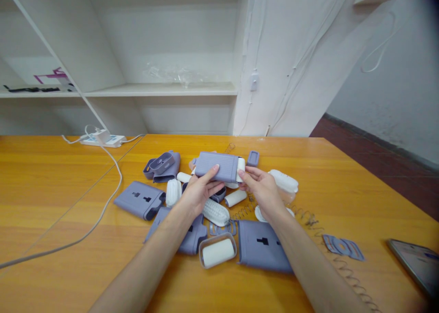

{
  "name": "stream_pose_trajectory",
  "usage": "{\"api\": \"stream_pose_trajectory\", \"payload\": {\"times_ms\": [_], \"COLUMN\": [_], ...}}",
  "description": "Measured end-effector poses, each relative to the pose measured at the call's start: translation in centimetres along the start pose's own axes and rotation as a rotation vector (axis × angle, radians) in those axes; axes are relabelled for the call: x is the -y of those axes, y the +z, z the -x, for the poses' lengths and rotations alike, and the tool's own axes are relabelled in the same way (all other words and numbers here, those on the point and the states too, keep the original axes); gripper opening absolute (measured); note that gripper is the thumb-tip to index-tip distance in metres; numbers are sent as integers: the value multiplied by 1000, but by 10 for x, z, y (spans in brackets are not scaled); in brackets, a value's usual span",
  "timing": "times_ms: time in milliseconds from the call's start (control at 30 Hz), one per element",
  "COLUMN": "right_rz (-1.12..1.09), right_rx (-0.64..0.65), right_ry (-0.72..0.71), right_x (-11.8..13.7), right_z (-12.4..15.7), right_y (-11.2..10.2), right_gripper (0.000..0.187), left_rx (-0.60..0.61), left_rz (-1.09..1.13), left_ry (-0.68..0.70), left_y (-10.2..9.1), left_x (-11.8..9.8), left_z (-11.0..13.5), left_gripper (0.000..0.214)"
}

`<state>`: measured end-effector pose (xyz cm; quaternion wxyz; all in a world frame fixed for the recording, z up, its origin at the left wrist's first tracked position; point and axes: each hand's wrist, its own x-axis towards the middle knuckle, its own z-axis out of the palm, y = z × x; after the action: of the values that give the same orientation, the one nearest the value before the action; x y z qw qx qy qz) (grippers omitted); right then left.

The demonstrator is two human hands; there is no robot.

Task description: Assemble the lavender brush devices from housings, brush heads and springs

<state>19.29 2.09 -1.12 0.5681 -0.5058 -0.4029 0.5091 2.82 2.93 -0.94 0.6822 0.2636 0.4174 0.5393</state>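
Holding a lavender case (pixel 222 161) in the left grip (pixel 199 190), near the middle of its length, with the thumb laid over the ribbed face and the other fingers stretched along the lower edge. Pinching the white insert (pixel 241 163) at the right-hand end of the case with the right grip (pixel 263 189), closed down to about the insert's thickness; impossible to tell how firmly. Poised between the two hands, over the scattered parts on the wooden counter (pixel 291 288).

Long and boxy, with rounded corners, running side to side and dipping slightly to the right. Matte, plastic by the look of it, and finely ribbed lengthwise on the upper face. Smooth and plain at the white insert, jutting from the end.

Below and around: lavender shells (pixel 139 198) with dark cut-outs, and a white textured piece (pixel 216 213), rounded and knobbly. Nearer, in a translucent tray (pixel 200 250) with rounded corners, a smooth white block (pixel 218 252). Off to the right, thin wire springs (pixel 310 219), loosely coiled, near flat grey-blue plates (pixel 343 246) with ring-shaped details.
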Motion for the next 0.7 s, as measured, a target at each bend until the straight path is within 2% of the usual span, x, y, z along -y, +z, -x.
{"api": "stream_pose_trajectory", "payload": {"times_ms": [267, 433, 533, 633, 700], "right_rz": [210, 199, 158, 134, 181], "right_rx": [-150, -173, -159, -85, -13], "right_ry": [-90, -20, -21, -124, -189], "right_x": [-10, -5, 0, 4, 5], "right_z": [-1, 3, 6, 10, 13], "right_y": [2, 3, 8, 13, 13], "right_gripper": [51, 51, 60, 75, 70], "left_rx": [-77, -89, -109, -127, -133], "left_rz": [65, 65, 58, 31, -3], "left_ry": [-6, 11, -17, -40, -36], "left_y": [8, 8, 8, 8, 7], "left_x": [7, 7, 6, 5, 5], "left_z": [5, 5, 4, 3, 3], "left_gripper": [64, 69, 63, 53, 53]}}
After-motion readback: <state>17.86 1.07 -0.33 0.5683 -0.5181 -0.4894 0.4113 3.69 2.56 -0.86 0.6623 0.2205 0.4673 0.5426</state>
